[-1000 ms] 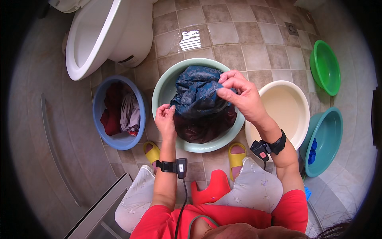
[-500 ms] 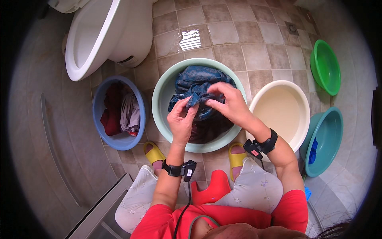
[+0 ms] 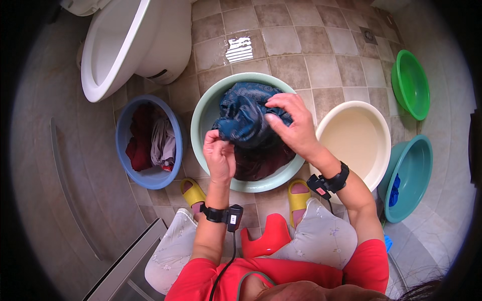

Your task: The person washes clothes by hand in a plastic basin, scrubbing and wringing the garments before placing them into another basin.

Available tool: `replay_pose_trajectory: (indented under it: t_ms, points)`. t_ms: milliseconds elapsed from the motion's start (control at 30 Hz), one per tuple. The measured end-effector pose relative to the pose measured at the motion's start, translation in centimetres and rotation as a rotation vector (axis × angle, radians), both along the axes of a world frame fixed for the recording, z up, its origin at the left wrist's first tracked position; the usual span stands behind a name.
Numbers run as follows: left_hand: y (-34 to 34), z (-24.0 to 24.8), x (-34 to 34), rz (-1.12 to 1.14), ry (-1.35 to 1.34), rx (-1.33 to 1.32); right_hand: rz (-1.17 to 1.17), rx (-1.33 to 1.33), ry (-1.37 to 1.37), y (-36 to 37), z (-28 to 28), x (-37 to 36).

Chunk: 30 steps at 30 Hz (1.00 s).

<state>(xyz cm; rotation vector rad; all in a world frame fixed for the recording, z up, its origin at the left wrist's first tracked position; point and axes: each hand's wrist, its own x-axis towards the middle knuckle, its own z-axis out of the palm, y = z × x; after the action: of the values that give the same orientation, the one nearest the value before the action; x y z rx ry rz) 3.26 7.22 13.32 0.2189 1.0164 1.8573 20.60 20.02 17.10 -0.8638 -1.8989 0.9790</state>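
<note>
A wet, dark blue patterned garment (image 3: 243, 118) is bunched up in a pale green basin (image 3: 199, 145) in front of me. Below it in the same basin lies dark maroon cloth (image 3: 261, 163). At the garment's near left edge, my left hand (image 3: 219, 155) pinches a bit of the fabric between thumb and fingers. My right hand (image 3: 293, 125) is at the garment's right side, thumb and fingers apart and curved, with the fingertips close to or touching the cloth.
To the left stands a blue basin (image 3: 120, 135) with maroon and greyish clothes. A cream basin (image 3: 386, 145) of cloudy water is at the right, beside a teal basin (image 3: 427, 165) holding blue cloth and a green basin (image 3: 414, 85). A white toilet (image 3: 165, 45) occupies the far left.
My left hand has moved left and toward me, drawing the garment's edge with it. My right hand has shifted slightly right, and its fingers have come off the pinched fabric.
</note>
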Motion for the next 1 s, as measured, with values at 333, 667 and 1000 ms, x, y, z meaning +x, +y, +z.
replay_pose_trajectory:
  t_ms: [333, 667, 1000]
  points:
    - [-1.0, -1.3, -1.5, -0.224, 0.600, 0.049, -0.132, -0.847, 0.318, 0.7, -3.8, 1.2]
    - [3.1, 4.1, 0.9, -0.200, 1.429, -0.188, 0.161, -0.596, 0.260, -1.2, -1.6, -0.3]
    - [2.1, 1.4, -0.1, -0.187, 0.769, -0.296, -0.019, 0.091, 0.113, -0.6, 0.8, -0.2]
